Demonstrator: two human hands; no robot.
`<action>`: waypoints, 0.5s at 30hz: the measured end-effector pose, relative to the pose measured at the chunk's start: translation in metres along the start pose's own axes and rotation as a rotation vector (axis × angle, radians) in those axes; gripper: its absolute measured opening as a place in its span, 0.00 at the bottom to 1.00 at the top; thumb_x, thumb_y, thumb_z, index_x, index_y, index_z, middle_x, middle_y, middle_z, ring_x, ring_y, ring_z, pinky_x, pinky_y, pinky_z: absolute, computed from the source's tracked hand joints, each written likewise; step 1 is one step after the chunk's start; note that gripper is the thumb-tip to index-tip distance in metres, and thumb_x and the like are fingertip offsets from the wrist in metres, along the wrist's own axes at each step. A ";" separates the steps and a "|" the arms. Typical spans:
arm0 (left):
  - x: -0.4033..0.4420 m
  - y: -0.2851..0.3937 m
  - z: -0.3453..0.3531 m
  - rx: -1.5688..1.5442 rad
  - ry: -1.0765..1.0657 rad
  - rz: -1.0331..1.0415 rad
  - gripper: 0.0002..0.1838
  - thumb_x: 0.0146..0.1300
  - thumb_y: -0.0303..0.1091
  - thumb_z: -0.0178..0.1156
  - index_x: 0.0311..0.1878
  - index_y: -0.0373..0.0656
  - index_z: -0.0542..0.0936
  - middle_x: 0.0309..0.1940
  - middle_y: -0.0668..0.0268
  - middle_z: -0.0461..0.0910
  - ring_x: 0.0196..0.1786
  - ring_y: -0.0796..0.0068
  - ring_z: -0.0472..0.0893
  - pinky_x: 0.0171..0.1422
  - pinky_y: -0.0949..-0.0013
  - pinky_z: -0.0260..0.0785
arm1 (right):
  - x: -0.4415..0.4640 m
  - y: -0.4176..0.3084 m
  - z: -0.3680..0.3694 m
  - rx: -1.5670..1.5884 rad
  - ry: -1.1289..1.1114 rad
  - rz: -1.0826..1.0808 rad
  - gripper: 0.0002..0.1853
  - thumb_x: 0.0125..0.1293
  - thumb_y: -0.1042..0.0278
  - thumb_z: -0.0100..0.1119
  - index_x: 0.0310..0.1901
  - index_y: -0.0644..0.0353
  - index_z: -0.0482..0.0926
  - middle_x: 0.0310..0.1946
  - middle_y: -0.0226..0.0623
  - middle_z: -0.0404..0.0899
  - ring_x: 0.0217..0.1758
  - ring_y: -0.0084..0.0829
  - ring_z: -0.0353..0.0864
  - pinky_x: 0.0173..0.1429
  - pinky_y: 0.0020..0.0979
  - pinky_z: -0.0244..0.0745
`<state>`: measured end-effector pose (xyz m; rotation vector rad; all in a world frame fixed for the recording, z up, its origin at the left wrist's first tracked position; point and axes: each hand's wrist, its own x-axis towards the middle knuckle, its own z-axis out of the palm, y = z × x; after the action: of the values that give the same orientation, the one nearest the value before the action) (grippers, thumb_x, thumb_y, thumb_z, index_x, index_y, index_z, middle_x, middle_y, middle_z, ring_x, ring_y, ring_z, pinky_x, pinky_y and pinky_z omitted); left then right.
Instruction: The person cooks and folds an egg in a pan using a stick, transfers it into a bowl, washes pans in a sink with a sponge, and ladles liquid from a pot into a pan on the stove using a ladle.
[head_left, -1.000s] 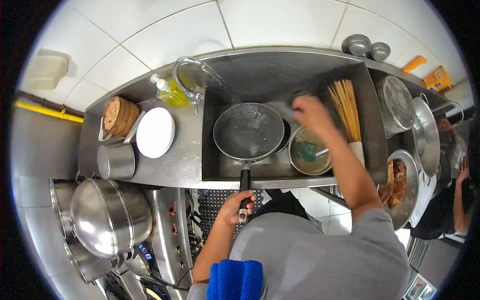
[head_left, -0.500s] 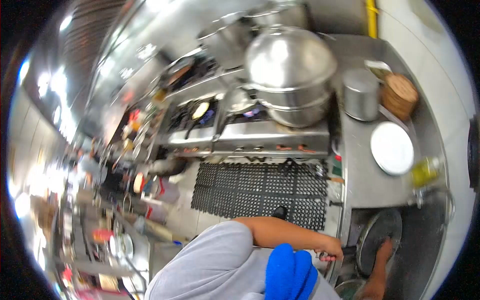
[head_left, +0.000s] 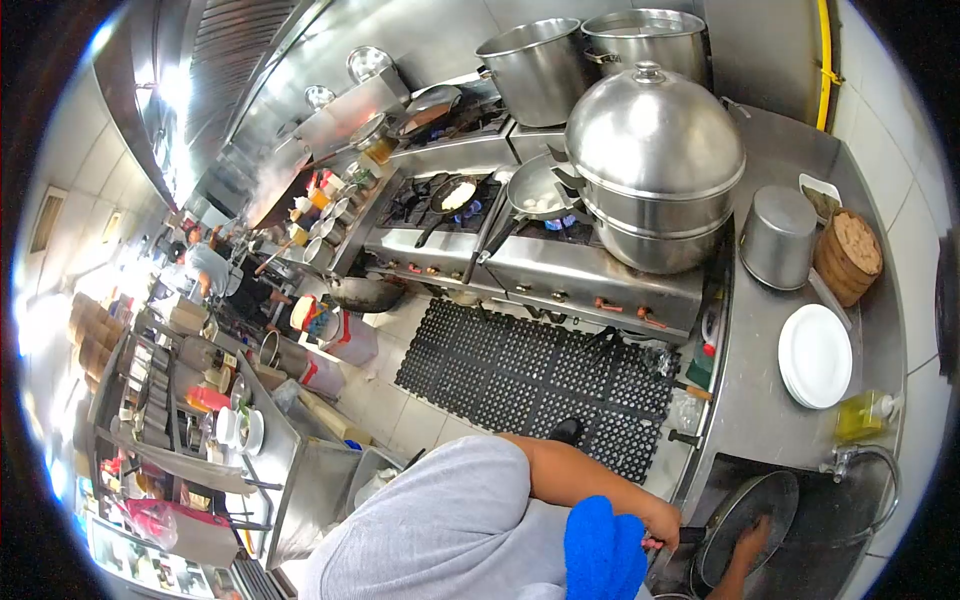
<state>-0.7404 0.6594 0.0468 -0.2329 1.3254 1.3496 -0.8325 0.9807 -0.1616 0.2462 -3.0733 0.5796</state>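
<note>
My left hand (head_left: 662, 525) is wrapped around the dark handle (head_left: 691, 535) of a frying pan (head_left: 748, 500). The round, dark pan is tilted up inside the sink (head_left: 815, 505), its inner face turned toward my other arm. My right hand (head_left: 750, 540) presses on that inner face, fingers bunched together; whatever may be under them is hidden. Over my grey shirt hangs a blue cloth (head_left: 604, 550), close to my left wrist. Below the pan, part of another vessel's rim shows at the frame's bottom edge.
A faucet (head_left: 850, 460) and a yellow-green soap bottle (head_left: 864, 418) stand by the sink. White plates (head_left: 815, 356), an upturned pot (head_left: 778, 238) and a bamboo steamer (head_left: 848, 258) sit on the counter. A large steamer pot (head_left: 655, 165) and lit burners (head_left: 560, 224) line the stove. A black mat (head_left: 540, 370) covers floor.
The view has shifted, so the stove and counter appear farther right and the picture is sharper. My left hand still grips the pan handle; my right hand has moved lower on the pan's inner face.
</note>
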 end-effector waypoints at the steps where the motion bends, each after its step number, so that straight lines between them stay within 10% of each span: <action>1: -0.002 0.001 0.001 0.086 -0.001 0.032 0.12 0.53 0.34 0.61 0.23 0.34 0.74 0.15 0.62 0.70 0.14 0.72 0.70 0.14 0.66 0.64 | 0.015 -0.016 0.014 0.090 0.065 -0.043 0.14 0.62 0.75 0.48 0.49 0.64 0.73 0.45 0.52 0.74 0.52 0.49 0.72 0.57 0.40 0.65; 3: -0.003 0.000 0.005 0.179 -0.016 0.054 0.12 0.53 0.34 0.60 0.23 0.34 0.73 0.15 0.62 0.70 0.14 0.72 0.70 0.14 0.67 0.64 | 0.023 -0.050 0.014 0.175 0.124 -0.078 0.14 0.62 0.74 0.48 0.49 0.65 0.73 0.48 0.53 0.74 0.54 0.51 0.70 0.61 0.40 0.62; 9: 0.008 -0.005 -0.005 0.058 0.051 0.044 0.11 0.53 0.34 0.60 0.25 0.34 0.74 0.15 0.62 0.70 0.14 0.72 0.70 0.14 0.67 0.65 | -0.061 -0.037 -0.065 0.223 -0.673 -0.047 0.12 0.61 0.73 0.48 0.43 0.68 0.78 0.47 0.52 0.76 0.52 0.48 0.73 0.59 0.41 0.64; 11: 0.020 -0.011 -0.008 0.023 0.025 -0.026 0.14 0.52 0.38 0.62 0.22 0.35 0.78 0.17 0.62 0.75 0.18 0.70 0.74 0.21 0.65 0.67 | -0.049 0.100 0.042 0.789 -0.373 0.723 0.15 0.59 0.76 0.49 0.48 0.67 0.75 0.51 0.50 0.73 0.52 0.45 0.72 0.58 0.40 0.64; 15: 0.006 0.004 -0.005 0.084 0.007 -0.041 0.11 0.54 0.35 0.59 0.27 0.36 0.74 0.16 0.63 0.70 0.15 0.73 0.70 0.14 0.67 0.65 | 0.041 0.033 0.062 0.674 0.057 0.312 0.22 0.61 0.79 0.47 0.59 0.67 0.64 0.57 0.47 0.66 0.56 0.41 0.68 0.63 0.37 0.60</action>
<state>-0.7483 0.6605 0.0424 -0.2070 1.3729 1.2571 -0.8765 0.9821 -0.2303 -0.2571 -2.7568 1.5867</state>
